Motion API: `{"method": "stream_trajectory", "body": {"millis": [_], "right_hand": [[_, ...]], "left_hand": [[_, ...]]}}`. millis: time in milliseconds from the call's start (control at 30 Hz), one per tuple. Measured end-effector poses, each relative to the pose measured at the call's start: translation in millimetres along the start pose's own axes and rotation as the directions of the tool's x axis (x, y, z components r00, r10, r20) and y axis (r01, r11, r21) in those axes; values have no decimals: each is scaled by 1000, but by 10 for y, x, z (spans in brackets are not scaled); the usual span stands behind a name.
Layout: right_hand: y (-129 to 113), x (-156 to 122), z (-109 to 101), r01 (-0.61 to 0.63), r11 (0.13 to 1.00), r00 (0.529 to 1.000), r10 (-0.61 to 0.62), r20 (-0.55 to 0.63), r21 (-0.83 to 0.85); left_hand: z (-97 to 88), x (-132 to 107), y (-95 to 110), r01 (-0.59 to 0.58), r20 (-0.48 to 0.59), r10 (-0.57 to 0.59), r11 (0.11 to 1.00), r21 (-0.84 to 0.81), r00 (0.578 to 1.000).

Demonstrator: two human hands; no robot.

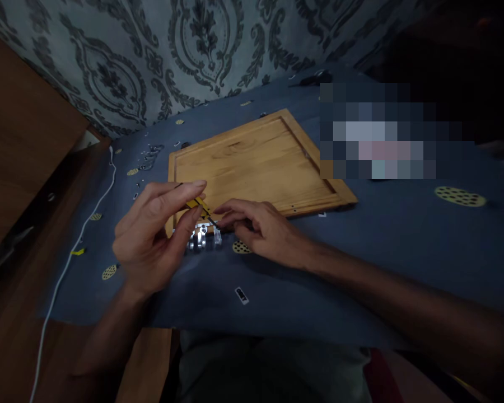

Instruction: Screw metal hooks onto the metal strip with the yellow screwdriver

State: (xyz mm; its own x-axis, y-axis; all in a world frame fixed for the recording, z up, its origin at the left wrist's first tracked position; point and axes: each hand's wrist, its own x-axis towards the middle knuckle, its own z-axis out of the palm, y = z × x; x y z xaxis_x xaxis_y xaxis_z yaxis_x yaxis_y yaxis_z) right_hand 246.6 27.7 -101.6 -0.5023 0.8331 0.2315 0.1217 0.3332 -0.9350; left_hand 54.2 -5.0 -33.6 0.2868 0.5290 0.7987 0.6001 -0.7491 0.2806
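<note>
My left hand (155,235) is closed, with thumb and fingers pinching the yellow handle of a small screwdriver (199,207). Its dark shaft slants down to the right, toward a shiny metal hinge (204,229) at the near left edge of a framed wooden panel (243,173). Close to the screwdriver's tip is my right hand (264,229), its fingers loosely bent and apart, with nothing visible in them. The fingertips are at the panel's near edge, right of the hinge; whether they touch it I cannot tell.
Small metal parts (151,154) lie on the blue patterned cloth (319,296) beyond my left hand. A white cable (59,285) runs down the left side. A dark tool (315,78) lies at the back. Another person, partly blurred out, is at the right.
</note>
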Motion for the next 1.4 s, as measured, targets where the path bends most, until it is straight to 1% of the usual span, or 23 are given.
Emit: {"method": "stream_trajectory", "body": {"millis": [133, 233, 300, 367, 500, 567, 700, 933, 1067, 1167, 1267, 1400], "right_hand": [[-7, -2, -5, -3, 1000, 1000, 3, 1, 4], [-12, -1, -8, -7, 1000, 1000, 7, -2, 8], [-9, 1, -5, -13, 1000, 1000, 13, -1, 0], [-1, 3, 2, -12, 1000, 1000, 12, -4, -17], [24, -3, 10, 4, 1000, 1000, -5, -14, -26], [30, -9, 6, 7, 1000, 1000, -7, -13, -22], [21, -13, -7, 15, 1000, 1000, -15, 1, -22], [-7, -3, -5, 20, 1000, 1000, -20, 13, -22], [-7, 1, 0, 19, 999, 1000, -19, 12, -30], [-4, 1, 0, 15, 999, 1000, -15, 13, -31], [-6, 2, -3, 17, 999, 1000, -16, 21, -33], [-15, 3, -3, 18, 999, 1000, -17, 18, -36]], "left_hand": [[-9, 8, -1, 15, 16, -14, 999, -51, 1000], [-14, 13, -13, 69, 46, -65, 994, -90, 997], [-15, 10, -35, 89, 45, -85, 990, -114, 995], [-17, 8, -62, 85, 18, -83, 988, -131, 996], [-20, 12, -88, 58, -100, -74, 986, -154, 992], [-20, 17, -85, 60, -129, -80, 986, -156, 988], [-14, 20, -84, 61, -96, -72, 992, -109, 993], [-14, 3, -125, 50, -85, -59, 993, -110, 995], [-17, -5, -124, 33, -78, -38, 997, -70, 996], [-17, -9, -117, 40, -54, -42, 998, -47, 998], [-18, -7, -118, 22, -35, -24, 999, -48, 999], [-28, 10, -123, 10, -65, -14, 998, -59, 998]]}}
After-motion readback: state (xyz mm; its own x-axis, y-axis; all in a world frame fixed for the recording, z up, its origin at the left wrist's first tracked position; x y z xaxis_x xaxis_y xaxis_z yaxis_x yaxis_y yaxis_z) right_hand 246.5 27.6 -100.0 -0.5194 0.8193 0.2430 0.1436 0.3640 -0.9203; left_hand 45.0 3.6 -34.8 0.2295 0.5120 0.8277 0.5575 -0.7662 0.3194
